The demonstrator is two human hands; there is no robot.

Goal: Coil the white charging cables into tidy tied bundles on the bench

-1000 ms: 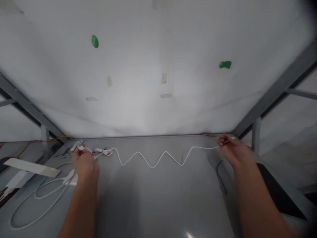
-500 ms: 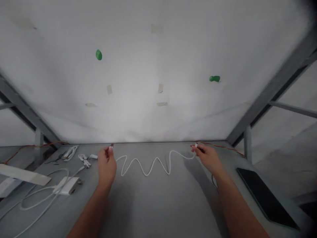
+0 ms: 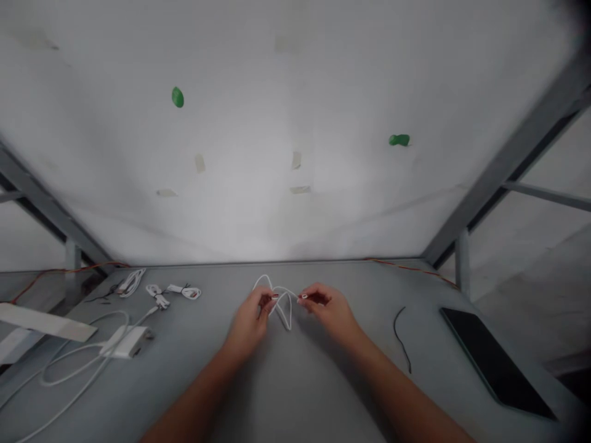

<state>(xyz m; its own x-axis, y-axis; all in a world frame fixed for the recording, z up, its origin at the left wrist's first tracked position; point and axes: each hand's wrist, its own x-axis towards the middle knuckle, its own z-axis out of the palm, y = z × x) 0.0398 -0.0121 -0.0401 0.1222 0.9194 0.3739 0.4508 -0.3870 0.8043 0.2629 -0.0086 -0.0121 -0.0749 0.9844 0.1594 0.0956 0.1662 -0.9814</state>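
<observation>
1. Over the grey table (image 3: 295,400), we work centrally
2. Our left hand (image 3: 249,317) pinches one end of the white cable (image 3: 289,327); our right hand (image 3: 335,314), the other
3. The cable loops loosely between them; we should guide its slack evenly, avoiding kinks
4. We should grip the connectors (image 3: 275,296), never tugging the cable

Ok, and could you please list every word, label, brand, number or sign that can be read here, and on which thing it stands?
None: no text can be read.
White cable between the hands: any marking is too small to read.
White charger: any print is too small.
Wall: no lettering visible.
</observation>
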